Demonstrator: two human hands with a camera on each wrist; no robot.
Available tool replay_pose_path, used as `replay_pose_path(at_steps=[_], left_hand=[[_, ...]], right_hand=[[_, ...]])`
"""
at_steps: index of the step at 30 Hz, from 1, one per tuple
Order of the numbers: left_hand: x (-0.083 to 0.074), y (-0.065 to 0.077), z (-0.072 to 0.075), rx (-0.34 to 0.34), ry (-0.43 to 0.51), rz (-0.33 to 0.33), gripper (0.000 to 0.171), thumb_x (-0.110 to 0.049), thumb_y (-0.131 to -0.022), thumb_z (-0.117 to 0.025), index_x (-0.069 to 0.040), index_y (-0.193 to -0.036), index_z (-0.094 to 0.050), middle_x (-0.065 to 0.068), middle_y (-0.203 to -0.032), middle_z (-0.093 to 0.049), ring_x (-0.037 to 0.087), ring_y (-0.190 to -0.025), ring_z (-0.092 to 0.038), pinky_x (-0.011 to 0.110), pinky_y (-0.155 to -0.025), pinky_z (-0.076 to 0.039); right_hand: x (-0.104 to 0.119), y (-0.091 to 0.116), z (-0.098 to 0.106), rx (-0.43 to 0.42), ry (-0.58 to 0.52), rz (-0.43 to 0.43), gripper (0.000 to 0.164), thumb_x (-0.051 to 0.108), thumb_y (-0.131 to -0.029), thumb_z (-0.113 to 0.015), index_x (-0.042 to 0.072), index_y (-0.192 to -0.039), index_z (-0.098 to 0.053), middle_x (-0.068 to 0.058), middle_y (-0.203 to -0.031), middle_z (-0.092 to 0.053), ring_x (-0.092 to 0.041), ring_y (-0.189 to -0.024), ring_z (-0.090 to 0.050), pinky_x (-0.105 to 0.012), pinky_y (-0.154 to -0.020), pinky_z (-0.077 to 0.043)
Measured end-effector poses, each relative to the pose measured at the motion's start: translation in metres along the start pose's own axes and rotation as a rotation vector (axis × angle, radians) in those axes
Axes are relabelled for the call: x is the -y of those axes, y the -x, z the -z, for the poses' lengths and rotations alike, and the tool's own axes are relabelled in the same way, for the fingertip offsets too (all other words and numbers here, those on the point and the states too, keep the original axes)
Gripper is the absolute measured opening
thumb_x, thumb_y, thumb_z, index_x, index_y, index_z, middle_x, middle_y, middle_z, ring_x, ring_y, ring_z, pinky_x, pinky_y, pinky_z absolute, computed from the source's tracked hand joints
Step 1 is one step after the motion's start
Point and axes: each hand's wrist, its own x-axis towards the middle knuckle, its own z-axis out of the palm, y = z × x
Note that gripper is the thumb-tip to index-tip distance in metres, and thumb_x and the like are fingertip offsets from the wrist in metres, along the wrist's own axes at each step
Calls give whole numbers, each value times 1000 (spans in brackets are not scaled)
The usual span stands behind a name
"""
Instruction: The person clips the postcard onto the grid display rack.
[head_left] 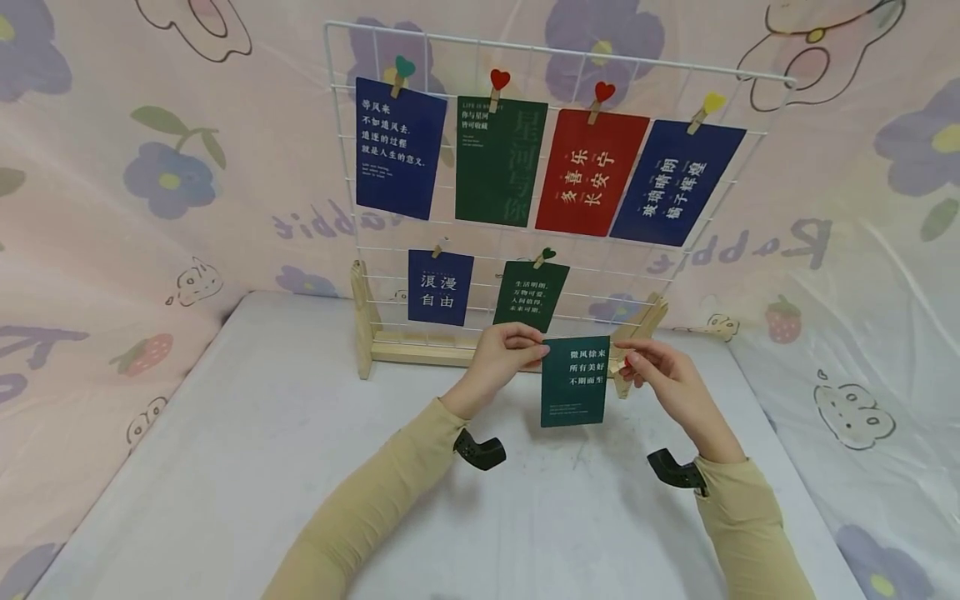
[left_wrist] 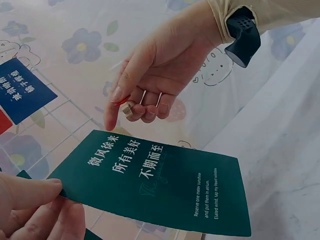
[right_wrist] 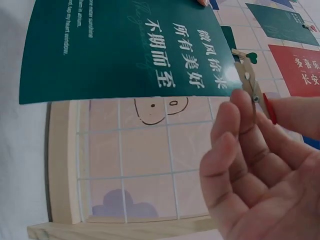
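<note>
My left hand (head_left: 498, 360) pinches a dark green card (head_left: 573, 400) with white lettering by its upper left corner, in front of the wire grid. Beside the card's upper right corner is my right hand (head_left: 670, 382). Its thumb and fingers pinch a small wooden clothespin (right_wrist: 246, 80) with a red heart on its thumb side. In the right wrist view the clothespin's tip is close to the card's edge; whether it touches, I cannot tell. The left wrist view shows the card (left_wrist: 165, 185) tilted, with only part of my left hand (left_wrist: 35, 210) in frame.
Behind stands a white wire grid on a wooden base (head_left: 420, 353). Clothespins with hearts hold an upper row of blue, green and red cards (head_left: 592, 196). Below hang a small blue card (head_left: 440, 310) and a green card (head_left: 529, 279). A patterned cloth surrounds the white table (head_left: 300, 433).
</note>
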Motion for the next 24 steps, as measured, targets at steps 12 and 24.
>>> replay_pose_path(at_steps=[12, 24], left_hand=[[-8, -14, -7, -49, -35, -83, 14, -3, -86, -70, 0, -99, -68, 10, -88, -68, 18, -82, -68, 28, -76, -57], [-17, -28, -14, -94, -134, -176, 14, -2, -85, -71, 0, -99, -69, 5, -88, -69, 14, -79, -66, 23, -73, -56]], right_hand=[[6, -15, 10, -115, -61, 10, 21, 16, -99, -55, -4, -106, -57, -3, -90, -68, -13, -81, -63, -21, -68, -51], [12, -31, 15, -149, 10, 62, 26, 15, -97, -58, -5, -113, -61, -9, -95, -67, -17, -85, -61, -22, -70, -50]])
